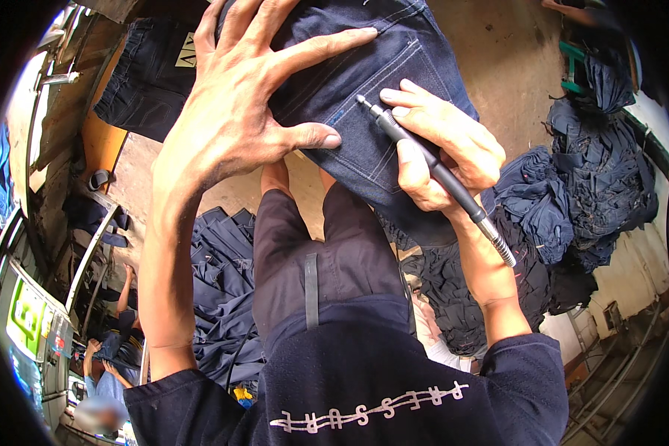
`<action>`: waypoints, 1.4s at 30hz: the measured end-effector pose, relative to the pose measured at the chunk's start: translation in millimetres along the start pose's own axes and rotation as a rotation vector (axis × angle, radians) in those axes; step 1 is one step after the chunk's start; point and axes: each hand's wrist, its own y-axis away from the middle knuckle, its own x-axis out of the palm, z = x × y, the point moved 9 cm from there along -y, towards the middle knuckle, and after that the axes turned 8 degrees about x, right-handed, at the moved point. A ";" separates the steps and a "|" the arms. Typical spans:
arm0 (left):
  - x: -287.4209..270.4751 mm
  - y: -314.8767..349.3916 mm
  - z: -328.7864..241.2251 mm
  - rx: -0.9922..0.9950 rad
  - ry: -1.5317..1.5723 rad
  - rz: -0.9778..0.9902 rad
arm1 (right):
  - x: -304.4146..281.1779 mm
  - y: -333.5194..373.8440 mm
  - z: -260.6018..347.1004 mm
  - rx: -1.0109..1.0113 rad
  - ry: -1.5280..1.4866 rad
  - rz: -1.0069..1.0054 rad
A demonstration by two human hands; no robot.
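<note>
Dark blue denim trousers (364,156) lie in front of me, with a stitched patch pocket (416,70) facing up. My left hand (234,97) is spread open and flat on the denim, its thumb and forefinger on the left side of the pocket. A small blue mark shows by the pocket's edge between them. My right hand (453,145) grips a black pen-shaped tool (453,186) with a silver tip and a ribbed metal tail. Its tip points up and left over the pocket; I cannot tell whether it touches the cloth.
Folded dark trousers (149,82) lie at the upper left. Dark garments (223,282) are heaped left of my legs, and larger piles of clothing (602,178) stand at the right. A seated person (111,372) is at the lower left, near a metal rail (89,260). Another person's arm (569,11) shows at the upper right.
</note>
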 end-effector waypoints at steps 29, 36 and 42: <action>1.9 -0.6 0.4 0.030 -0.045 -0.036 | -13.0 3.7 -10.5 0.055 -0.056 -0.049; 5.6 -3.5 7.0 -0.024 -0.084 0.050 | -21.5 -3.6 -20.7 0.073 -0.018 -0.064; -0.8 -7.1 -0.7 -0.032 -0.045 0.019 | -21.0 -3.4 -13.7 0.086 -0.031 -0.100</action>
